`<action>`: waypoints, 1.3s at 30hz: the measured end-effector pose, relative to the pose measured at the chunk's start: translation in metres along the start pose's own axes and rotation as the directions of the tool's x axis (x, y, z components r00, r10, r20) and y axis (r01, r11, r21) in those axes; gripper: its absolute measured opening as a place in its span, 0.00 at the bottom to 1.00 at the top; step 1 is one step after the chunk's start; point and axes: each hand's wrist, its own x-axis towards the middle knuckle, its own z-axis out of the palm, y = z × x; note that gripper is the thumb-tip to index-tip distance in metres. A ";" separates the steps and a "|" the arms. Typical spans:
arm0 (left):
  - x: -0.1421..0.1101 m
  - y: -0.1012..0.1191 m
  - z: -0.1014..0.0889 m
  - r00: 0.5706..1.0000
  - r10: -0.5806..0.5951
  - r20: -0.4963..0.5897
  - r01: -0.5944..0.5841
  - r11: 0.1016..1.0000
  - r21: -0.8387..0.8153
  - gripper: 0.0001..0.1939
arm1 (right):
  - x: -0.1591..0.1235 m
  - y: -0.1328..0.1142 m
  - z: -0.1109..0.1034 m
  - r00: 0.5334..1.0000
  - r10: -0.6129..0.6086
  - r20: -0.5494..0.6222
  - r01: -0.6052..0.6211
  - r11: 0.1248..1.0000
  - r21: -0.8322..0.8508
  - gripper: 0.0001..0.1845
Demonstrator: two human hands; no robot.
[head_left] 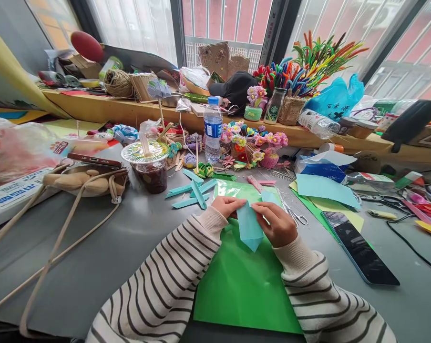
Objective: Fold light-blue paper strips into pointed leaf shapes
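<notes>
Both my hands grip a folded light-blue paper (249, 227) shaped like a kite, its point towards me. My left hand (227, 206) pinches its upper left edge. My right hand (275, 223) pinches its right edge with curled fingers. The paper hovers just over a green sheet (242, 286) lying on the grey table (104, 257). Several folded teal paper strips (192, 189) lie just beyond my left hand. Scissors (294, 215) rest beside my right hand.
A phone (358, 247) lies to the right on green and blue paper sheets (324, 189). A sealed drink cup (148, 164), a water bottle (213, 128), small craft flowers (253, 143), a bag with long straps (81, 181) and a cluttered wooden ledge (129, 112) stand further back.
</notes>
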 end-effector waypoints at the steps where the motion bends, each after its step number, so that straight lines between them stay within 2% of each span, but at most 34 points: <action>1: 0.000 0.000 0.000 1.000 -0.004 0.001 0.004 1.000 -0.001 0.16 | 0.000 0.000 0.000 1.000 0.017 -0.010 -0.017 1.000 0.008 0.09; 11: 0.002 -0.002 -0.001 1.000 -0.001 -0.009 0.001 1.000 0.001 0.16 | 0.000 -0.001 0.000 0.998 0.054 -0.012 -0.054 0.998 0.040 0.09; 17: 0.001 -0.001 -0.001 1.000 -0.008 -0.026 0.008 1.000 -0.008 0.16 | 0.002 -0.003 -0.003 0.999 -0.012 0.032 0.012 1.000 -0.008 0.10; 28: 0.003 -0.003 -0.001 0.999 0.032 0.010 -0.032 0.999 0.005 0.17 | 0.002 -0.003 -0.003 0.989 -0.130 0.069 0.136 0.987 -0.091 0.09; 39: 0.001 -0.001 0.000 0.995 0.088 -0.040 -0.081 0.986 0.143 0.14 | 0.002 -0.003 -0.003 0.984 -0.159 0.085 0.165 0.984 -0.070 0.09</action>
